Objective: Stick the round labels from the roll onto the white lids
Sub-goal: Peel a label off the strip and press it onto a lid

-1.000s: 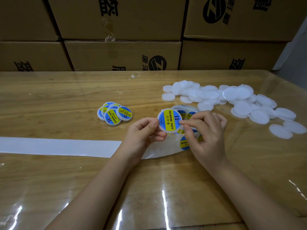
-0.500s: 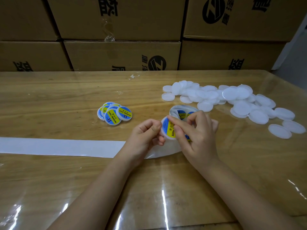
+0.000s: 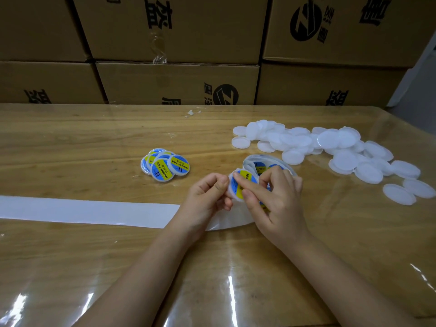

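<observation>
A white lid bearing a blue-and-yellow round label is being held on edge just above the table, near its middle. The left hand is pinching the lid's left edge between curled thumb and forefinger. The right hand is curling round the other side, its forefinger lying across the label and its thumb pressing at the lower rim. Just behind the hands the label roll is standing, and its bare backing strip is trailing leftward across the table. A small heap of labelled lids is lying to the left, well apart from the plain white lids spreading on the right. Behind the table, cardboard boxes are standing stacked.
</observation>
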